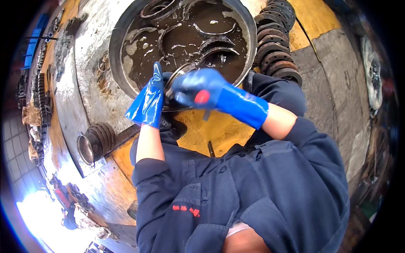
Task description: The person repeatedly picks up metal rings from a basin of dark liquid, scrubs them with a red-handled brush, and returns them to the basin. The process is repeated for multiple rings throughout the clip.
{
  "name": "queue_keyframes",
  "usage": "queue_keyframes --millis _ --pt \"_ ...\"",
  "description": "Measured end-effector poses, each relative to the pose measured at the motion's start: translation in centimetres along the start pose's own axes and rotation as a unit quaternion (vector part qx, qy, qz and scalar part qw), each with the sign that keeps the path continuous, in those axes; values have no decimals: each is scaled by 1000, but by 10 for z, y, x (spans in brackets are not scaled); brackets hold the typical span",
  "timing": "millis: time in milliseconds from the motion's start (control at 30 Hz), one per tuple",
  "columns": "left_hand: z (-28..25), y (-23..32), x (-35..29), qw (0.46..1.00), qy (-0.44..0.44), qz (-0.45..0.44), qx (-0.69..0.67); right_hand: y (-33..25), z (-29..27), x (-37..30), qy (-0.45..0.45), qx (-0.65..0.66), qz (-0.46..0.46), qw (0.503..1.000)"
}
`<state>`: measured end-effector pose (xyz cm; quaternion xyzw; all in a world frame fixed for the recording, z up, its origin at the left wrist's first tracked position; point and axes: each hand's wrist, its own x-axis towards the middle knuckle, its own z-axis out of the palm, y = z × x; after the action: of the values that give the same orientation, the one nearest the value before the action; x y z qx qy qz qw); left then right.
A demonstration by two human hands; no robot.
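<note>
A metal ring [182, 75] is tilted at the near rim of a round metal tub [116, 63] of dark, dirty liquid. My left hand [152, 95], in a shiny blue rubber glove, grips the ring from its left side, one digit pointing up. Over the ring's right side lies my right hand [200, 88] in a matching glove, smeared by motion. Its fingertips are hidden, so I cannot make out whether it holds anything. Several curved metal pieces [216, 29] lie partly sunk in the liquid, with pale foam among them.
Right of the tub runs a row of stacked dark, rusty round parts [274, 46]. At left, a ribbed metal cylinder [96, 143] lies on the stained floor [101, 25]. Farther left are chain-like parts [42, 92]. My knees flank yellow flooring [223, 130] before the tub.
</note>
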<state>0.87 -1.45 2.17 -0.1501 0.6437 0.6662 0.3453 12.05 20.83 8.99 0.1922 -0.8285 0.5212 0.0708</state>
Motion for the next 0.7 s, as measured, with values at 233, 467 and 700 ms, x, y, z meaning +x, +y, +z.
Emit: queue_keyframes --millis 233,467,700 --pt "-2 5 0 1000 -6 7 18 34 12 6 182 -79 98 975" --pt "16 26 -22 990 -24 32 137 75 -23 5 85 -33 481 872" --pt "45 23 0 725 -23 181 664 79 -9 6 58 -28 450 890"
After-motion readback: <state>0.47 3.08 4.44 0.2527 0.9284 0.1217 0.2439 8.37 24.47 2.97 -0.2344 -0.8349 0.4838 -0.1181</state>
